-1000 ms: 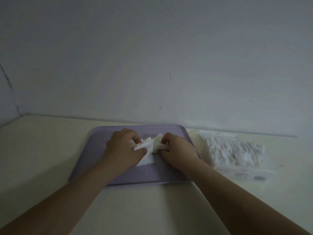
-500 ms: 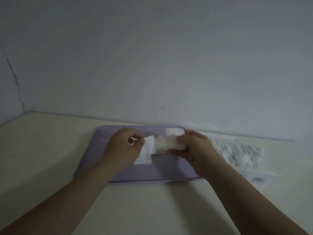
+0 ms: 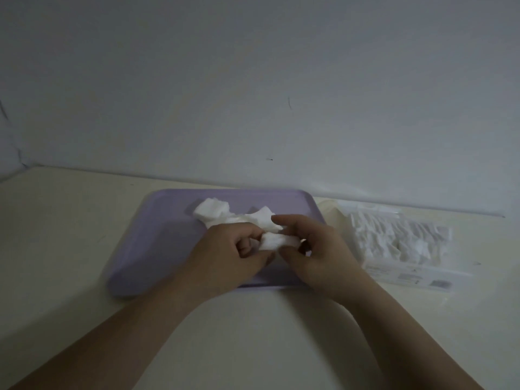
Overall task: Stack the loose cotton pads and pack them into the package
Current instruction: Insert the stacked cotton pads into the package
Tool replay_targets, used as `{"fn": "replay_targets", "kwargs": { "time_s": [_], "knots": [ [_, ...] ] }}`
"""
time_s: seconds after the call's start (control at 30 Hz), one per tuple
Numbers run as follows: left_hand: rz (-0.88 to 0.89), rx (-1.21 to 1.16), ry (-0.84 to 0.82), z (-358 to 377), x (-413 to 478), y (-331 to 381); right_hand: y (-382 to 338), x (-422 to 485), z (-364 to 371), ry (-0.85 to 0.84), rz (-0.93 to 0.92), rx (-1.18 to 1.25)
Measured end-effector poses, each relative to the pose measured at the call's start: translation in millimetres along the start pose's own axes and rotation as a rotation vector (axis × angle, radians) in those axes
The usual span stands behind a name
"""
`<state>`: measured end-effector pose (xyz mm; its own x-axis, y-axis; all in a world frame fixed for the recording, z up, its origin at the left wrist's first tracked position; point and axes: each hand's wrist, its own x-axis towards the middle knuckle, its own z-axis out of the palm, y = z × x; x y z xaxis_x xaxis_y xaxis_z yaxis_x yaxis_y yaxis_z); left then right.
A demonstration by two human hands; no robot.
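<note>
A person's left hand [image 3: 228, 250] and right hand [image 3: 319, 249] meet over the middle of a lilac tray [image 3: 157, 237], each pinching one end of a small white bundle of cotton pads [image 3: 277, 241]. The left hand's fingers are curled in, with the thumb underneath, and grip the bundle's left end. The right hand closes its forefinger over the top of the right end and its thumb below it. The bundle looks soft and fibrous with uneven edges — how many pads it holds cannot be told.

Behind the hands, toward the tray's far edge, loose pads [image 3: 215, 212] lie in a rumpled, overlapping heap, squarish and matte white. The tray is a smooth, shallow rectangle with rounded corners and a low raised rim. It sits on a cream counter [image 3: 70, 249] near the counter's back edge.

Just beside the tray's right edge lies the package [image 3: 408, 249] — a clear, crinkled plastic bag lying flat and filled with a ridged row of white pads. A printed strip runs along its near side, too small to read. Behind the counter stands a pale grey wall [image 3: 253, 80], matte, with a few small dark marks.
</note>
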<state>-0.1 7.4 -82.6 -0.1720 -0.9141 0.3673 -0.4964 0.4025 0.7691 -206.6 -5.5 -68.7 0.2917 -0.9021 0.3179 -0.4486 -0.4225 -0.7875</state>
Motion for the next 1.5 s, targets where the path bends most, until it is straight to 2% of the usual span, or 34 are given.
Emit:
{"fn": "replay_targets", "kwargs": {
  "time_s": [0.1,0.27,0.33,0.43,0.63,0.77,1.13,1.3,1.4,1.5],
  "knots": [
    [-0.043,0.003,0.007,1,3,-7,1,0,3,-0.013,-0.034,0.003],
    [-0.065,-0.052,-0.001,0,2,-4,-2,-2,4,-0.053,-0.043,-0.131],
    [-0.091,-0.017,0.119,-4,3,-5,-4,-3,5,0.036,-0.001,-0.148],
    [-0.138,0.272,0.287,-22,8,-9,0,-2,5,0.18,0.079,-0.172],
    [-0.232,0.364,0.12,-27,3,-17,2,-3,4,0.219,0.143,-0.185],
    [-0.226,0.343,0.097,-29,4,-16,-1,-7,2,0.263,0.191,-0.13],
    [-0.156,0.147,0.148,-23,3,-15,-2,-12,9,0.275,0.2,-0.122],
    [-0.122,-0.079,0.171,-24,2,-8,-5,-12,7,0.317,0.216,-0.08],
    [-0.191,-0.418,0.031,-25,1,5,-6,-12,4,0.319,0.191,-0.041],
    [-0.204,-0.409,-0.125,-18,-3,8,-8,-15,1,0.242,0.172,0.076]
  ]
}}
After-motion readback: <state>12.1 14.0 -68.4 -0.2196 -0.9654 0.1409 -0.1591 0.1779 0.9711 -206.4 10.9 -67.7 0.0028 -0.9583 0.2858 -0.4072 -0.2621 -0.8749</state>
